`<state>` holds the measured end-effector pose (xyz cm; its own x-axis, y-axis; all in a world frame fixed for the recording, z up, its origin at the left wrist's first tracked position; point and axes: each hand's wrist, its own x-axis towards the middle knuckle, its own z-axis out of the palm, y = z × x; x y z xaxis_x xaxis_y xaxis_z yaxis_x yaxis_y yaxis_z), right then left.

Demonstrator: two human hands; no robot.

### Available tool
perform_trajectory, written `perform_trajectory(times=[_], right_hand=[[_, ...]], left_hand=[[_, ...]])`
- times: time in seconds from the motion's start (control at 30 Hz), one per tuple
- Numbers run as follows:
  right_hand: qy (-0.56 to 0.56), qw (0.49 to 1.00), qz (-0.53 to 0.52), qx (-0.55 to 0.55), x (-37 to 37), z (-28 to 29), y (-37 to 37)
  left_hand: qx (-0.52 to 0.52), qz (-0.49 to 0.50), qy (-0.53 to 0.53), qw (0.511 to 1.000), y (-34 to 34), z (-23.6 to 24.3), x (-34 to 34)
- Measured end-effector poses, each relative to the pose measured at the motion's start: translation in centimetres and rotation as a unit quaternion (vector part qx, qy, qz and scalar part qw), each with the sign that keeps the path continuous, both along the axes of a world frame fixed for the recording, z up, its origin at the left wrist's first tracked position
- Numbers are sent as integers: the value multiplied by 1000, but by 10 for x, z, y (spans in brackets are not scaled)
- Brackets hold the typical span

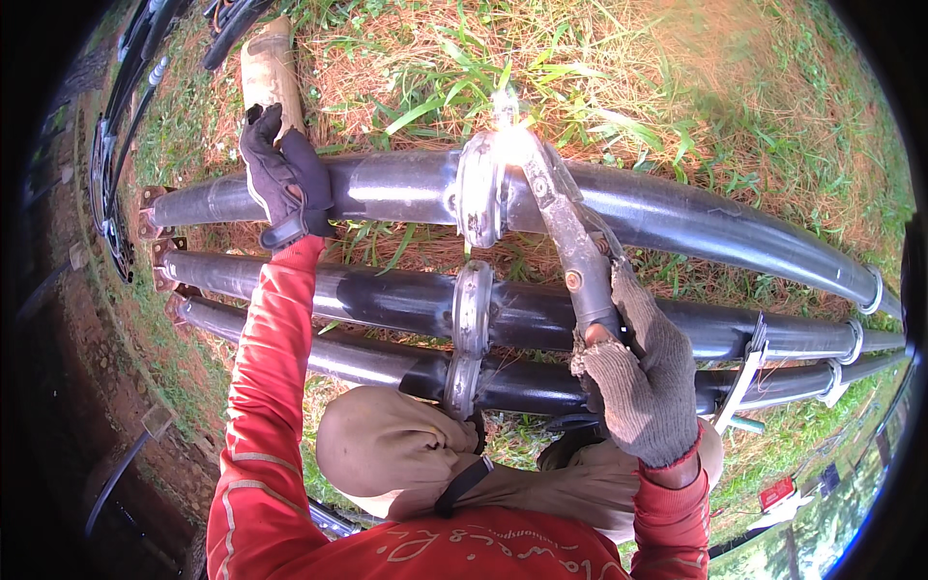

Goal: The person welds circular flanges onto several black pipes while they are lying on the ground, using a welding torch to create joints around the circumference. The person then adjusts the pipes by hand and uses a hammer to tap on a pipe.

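Observation:
My left hand (288, 169), in a dark glove, is curled on the top black pipe (387, 184), beside a pale length of wood or bamboo (266, 53). My right hand (638, 367), in a grey knit glove, grips a long grey metal welding tool (570, 237) with a black handle, angled up to the top pipe's banded joint (478, 193). A bright white glare at the tool's tip partly hides that joint. Two more black pipes (367, 290) (367, 358) lie parallel below, each with a similar grey metal joint (469, 309) (464, 382) in the middle.
Grass with dry needles (706, 87) surrounds the pipes. Black cables and hoses (121, 145) run at upper left. A pale metal strip (749, 372) leans over the lower pipes. A red box (778, 493) lies at lower right. Beige fabric (377, 445) bunches below me.

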<state>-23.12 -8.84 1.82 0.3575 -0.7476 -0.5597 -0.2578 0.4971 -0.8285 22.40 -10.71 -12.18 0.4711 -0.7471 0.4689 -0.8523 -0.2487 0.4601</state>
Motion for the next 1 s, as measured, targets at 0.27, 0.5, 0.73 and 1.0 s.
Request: perform_trajectory(times=[0.27,0.5,0.73,1.0], right_hand=[[-14,1000,24,7,-6,-4,-6],[-62,995,-61,47,1,2,-6],[-25,996,-59,58,-7,-1,-3],[33,999,10,30,-9,-2,-3]], left_hand=[[4,2,-9,1000,-2,0,-2],[-3,-13,26,1000,0,0,-1],[5,-3,-5,1000,1,-2,3],[-18,-5,46,999,0,-8,4]])
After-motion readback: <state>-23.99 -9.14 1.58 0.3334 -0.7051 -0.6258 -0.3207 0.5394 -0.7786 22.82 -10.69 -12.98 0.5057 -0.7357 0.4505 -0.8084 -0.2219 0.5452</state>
